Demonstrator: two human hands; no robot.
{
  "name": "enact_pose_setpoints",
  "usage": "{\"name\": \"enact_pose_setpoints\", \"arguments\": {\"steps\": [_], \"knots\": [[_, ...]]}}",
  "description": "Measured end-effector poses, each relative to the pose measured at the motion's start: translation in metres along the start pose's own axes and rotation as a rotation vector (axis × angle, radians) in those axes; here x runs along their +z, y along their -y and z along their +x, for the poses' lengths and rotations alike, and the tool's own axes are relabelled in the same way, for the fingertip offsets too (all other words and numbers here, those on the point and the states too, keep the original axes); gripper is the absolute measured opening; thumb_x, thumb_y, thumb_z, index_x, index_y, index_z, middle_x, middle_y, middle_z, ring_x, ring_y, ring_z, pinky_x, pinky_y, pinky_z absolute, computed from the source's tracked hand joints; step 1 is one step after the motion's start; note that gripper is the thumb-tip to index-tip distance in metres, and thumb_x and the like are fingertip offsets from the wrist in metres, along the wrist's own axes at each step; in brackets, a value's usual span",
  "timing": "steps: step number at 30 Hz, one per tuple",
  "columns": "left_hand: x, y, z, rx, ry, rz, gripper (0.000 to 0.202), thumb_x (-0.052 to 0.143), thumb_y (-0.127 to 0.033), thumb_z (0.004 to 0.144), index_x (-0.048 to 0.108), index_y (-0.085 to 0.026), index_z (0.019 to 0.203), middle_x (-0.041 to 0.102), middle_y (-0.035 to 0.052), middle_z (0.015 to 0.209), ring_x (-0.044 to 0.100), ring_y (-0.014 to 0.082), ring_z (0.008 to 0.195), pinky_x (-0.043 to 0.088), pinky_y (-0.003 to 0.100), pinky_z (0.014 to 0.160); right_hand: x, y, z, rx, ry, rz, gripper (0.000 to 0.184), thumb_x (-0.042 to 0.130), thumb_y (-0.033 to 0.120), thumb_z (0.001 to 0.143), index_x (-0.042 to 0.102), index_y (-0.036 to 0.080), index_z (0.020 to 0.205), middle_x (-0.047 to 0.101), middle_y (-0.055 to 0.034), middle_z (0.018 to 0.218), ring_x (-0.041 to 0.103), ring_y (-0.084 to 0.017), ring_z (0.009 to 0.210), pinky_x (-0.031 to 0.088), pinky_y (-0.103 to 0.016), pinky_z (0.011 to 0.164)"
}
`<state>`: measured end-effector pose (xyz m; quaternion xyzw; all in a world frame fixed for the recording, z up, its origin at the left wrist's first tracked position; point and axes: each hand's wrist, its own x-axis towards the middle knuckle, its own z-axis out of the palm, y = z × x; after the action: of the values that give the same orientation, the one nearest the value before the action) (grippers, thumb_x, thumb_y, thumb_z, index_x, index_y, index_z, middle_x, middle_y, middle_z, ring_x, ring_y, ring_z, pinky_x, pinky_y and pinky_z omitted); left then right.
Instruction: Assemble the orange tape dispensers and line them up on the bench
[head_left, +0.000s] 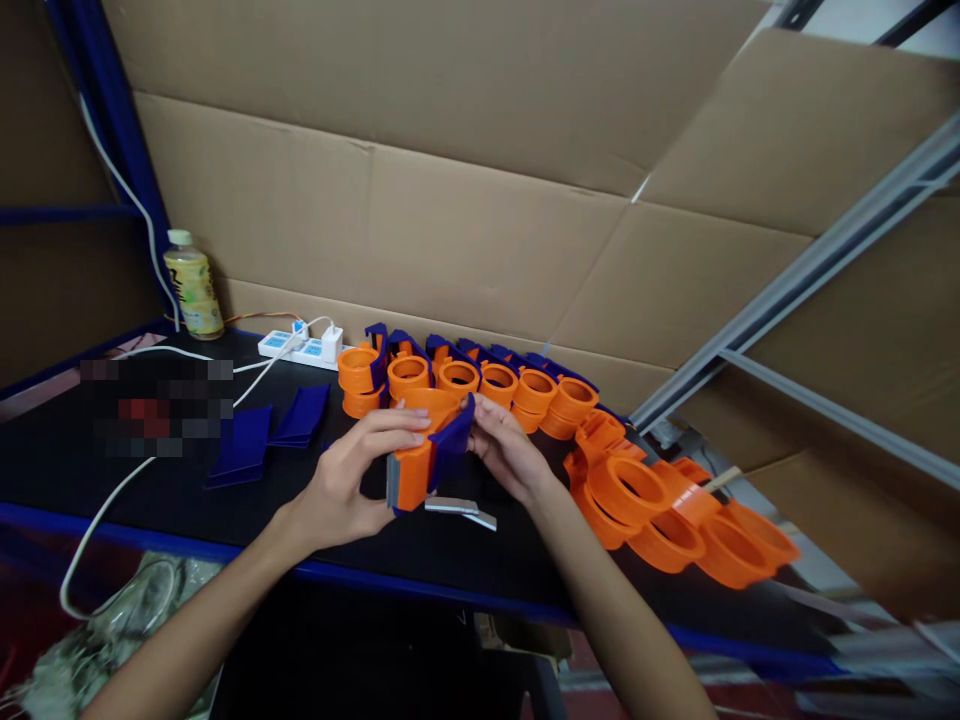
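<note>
My left hand [349,485] is closed around an orange plastic ring-shaped part [414,475], which I hold above the black table. A dark blue plastic panel [452,443] lies against its right side, and a grey strip shows on its left edge. The fingers of my right hand [506,445] pinch the far right end of that panel; the fingertips are partly hidden behind it. Just below the held part, two flat light-grey bars [459,508] rest on the table.
Behind my hands stand stacked orange rings with blue panels [457,376]. More orange ring parts [652,500] are heaped at right. Loose blue panels [244,445], a white power strip [300,347] with cables and a drink bottle [193,285] are at left. Cardboard [420,220] walls the back.
</note>
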<state>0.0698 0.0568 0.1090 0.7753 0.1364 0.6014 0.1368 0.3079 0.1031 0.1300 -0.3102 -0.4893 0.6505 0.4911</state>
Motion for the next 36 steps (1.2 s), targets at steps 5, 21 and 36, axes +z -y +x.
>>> {"name": "enact_pose_setpoints", "arguments": {"steps": [5, 21, 36], "knots": [[-0.001, 0.004, -0.003, 0.034, 0.036, 0.024, 0.08, 0.082, -0.006, 0.068, 0.056, -0.032, 0.14, 0.063, 0.013, 0.141, 0.062, 0.0344, 0.127, 0.049, 0.059, 0.107, 0.004, -0.006, -0.002, -0.008, 0.018, 0.044, 0.031, 0.084, 0.041, 0.078, 0.067, 0.022, 0.095, 0.069, 0.0024, 0.086, 0.063, -0.01, 0.068, 0.055, -0.023, 0.066], [-0.011, 0.01, -0.002, 0.281, 0.137, 0.174, 0.072, 0.07, -0.006, 0.083, 0.047, -0.019, 0.15, 0.062, 0.0191, 0.14, 0.057, 0.0332, 0.133, 0.054, 0.054, 0.106, 0.02, -0.026, -0.003, -0.106, 0.003, 0.312, 0.022, 0.081, 0.033, 0.083, 0.064, 0.023, 0.091, 0.059, 0.0042, 0.082, 0.056, -0.01, 0.073, 0.051, -0.022, 0.068], [-0.023, 0.005, -0.001, 0.298, 0.282, 0.256, 0.062, 0.061, -0.011, 0.089, 0.046, -0.015, 0.149, 0.061, 0.0204, 0.141, 0.053, 0.0321, 0.138, 0.048, 0.057, 0.111, 0.016, -0.017, -0.002, -0.169, 0.093, 0.089, 0.021, 0.067, 0.04, 0.088, 0.064, 0.026, 0.103, 0.06, -0.0016, 0.093, 0.058, -0.017, 0.084, 0.051, -0.031, 0.08]]}}
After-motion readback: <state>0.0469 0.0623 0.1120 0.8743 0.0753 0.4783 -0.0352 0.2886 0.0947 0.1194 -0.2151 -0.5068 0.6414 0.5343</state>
